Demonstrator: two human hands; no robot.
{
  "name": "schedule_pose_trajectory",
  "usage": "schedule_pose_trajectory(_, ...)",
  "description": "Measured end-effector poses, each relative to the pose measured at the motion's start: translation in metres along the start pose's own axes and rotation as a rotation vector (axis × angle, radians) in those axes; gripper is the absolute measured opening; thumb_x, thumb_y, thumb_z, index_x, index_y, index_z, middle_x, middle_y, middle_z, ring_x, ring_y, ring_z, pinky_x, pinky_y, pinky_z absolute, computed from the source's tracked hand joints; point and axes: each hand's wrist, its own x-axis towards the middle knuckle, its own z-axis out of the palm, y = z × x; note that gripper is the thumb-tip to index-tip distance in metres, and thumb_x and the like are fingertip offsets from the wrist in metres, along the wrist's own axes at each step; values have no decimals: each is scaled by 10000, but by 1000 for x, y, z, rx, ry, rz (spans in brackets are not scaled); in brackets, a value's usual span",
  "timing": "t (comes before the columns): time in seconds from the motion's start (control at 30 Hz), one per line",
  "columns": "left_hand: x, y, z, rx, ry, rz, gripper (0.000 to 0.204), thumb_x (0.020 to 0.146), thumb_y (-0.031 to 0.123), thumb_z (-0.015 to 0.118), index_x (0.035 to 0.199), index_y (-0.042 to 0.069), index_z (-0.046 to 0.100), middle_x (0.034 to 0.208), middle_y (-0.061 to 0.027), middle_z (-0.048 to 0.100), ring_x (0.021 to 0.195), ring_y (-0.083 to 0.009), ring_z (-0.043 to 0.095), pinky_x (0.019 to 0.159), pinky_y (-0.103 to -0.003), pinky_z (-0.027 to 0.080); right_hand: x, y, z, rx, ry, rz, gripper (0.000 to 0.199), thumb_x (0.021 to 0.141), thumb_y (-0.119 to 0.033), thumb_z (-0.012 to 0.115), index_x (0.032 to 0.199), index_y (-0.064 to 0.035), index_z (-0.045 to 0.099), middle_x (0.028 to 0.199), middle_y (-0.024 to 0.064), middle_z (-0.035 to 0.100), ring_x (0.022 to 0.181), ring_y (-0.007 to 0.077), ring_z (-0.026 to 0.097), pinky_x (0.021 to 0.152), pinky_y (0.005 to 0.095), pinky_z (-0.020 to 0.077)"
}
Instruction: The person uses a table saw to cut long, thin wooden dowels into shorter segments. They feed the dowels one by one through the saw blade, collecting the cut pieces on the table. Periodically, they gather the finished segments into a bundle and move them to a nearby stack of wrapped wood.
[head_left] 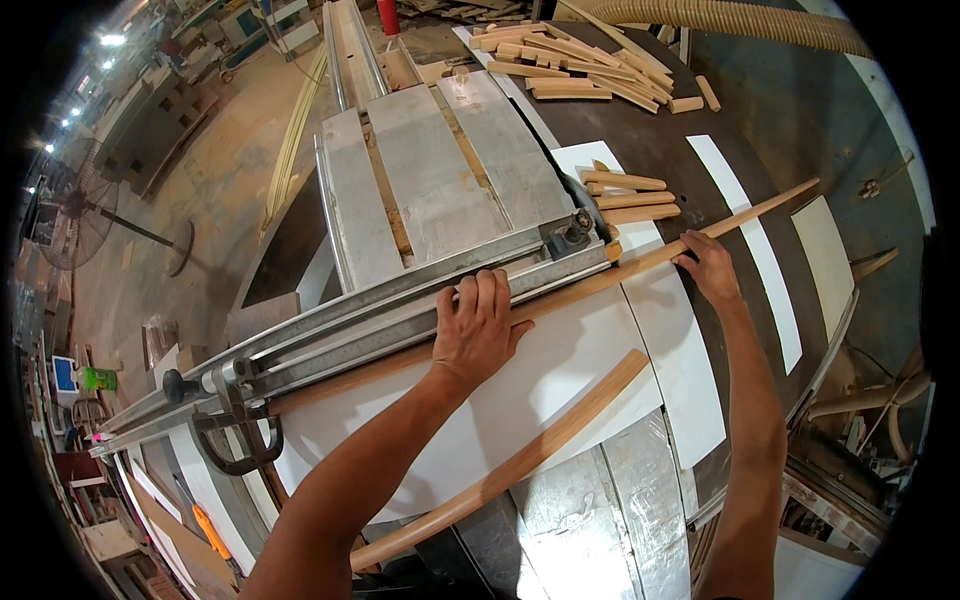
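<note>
A long, narrow wooden strip (590, 283) lies along the metal fence (400, 338) of a sliding table saw. My left hand (472, 330) is closed over both, fingers curled on the fence and thumb against the strip. Farther right, my right hand (708, 268) grips the same strip between thumb and fingers, near its tapering far end. Nearer to me, a second wooden strip (530, 455) rests on the white board (400, 430), apart from both hands. A black clamp (238, 425) sits at the fence's left end.
Short cut wood pieces (630, 190) lie just beyond the fence's right end. A larger pile of sticks (575, 62) is on the dark tabletop (690, 150). An orange-handled knife (210, 530) lies at lower left. A standing fan (75, 205) and a ribbed hose (740, 22) are farther off.
</note>
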Motion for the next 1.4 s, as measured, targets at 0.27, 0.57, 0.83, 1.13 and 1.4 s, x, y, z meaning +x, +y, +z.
schedule_pose_trajectory(0.27,0,-2,0,4,-29,8,862,822,597,717,1348,-49,497,1206,-154,549,1084,-274,511,941,-459,387,1,-2,0,10,18,8,466,801,-186,819,1198,19,687,1258,214,670,1161,391,632,996,439,529)
schedule_pose_trajectory(0.57,3,-2,2,25,-26,-8,856,820,610,707,1350,-32,509,1219,-143,553,1083,-264,508,957,-453,375,6,-2,0,17,24,7,451,796,-170,823,1187,16,696,1250,213,673,1150,380,640,985,439,535)
schedule_pose_trajectory(0.83,6,-5,3,25,-28,-16,856,814,615,705,1347,-27,512,1216,-142,551,1079,-263,508,957,-452,372,11,-4,0,45,18,0,439,791,-156,825,1171,22,694,1242,199,675,1124,378,648,960,432,544)
schedule_pose_trajectory(1.13,6,-7,7,-31,-7,-32,863,800,573,743,1360,-33,490,1226,-148,545,1112,-283,509,974,-471,376,14,-2,2,68,-7,59,459,795,-199,824,1182,6,687,1272,176,664,1160,366,628,982,437,525)
schedule_pose_trajectory(1.4,8,-7,6,-73,-6,-52,867,775,519,783,1369,-37,483,1239,-153,547,1145,-299,508,1003,-479,373,-37,9,-14,-48,-11,136,616,692,-202,890,1238,-38,658,1317,135,651,1137,356,618,979,448,506)
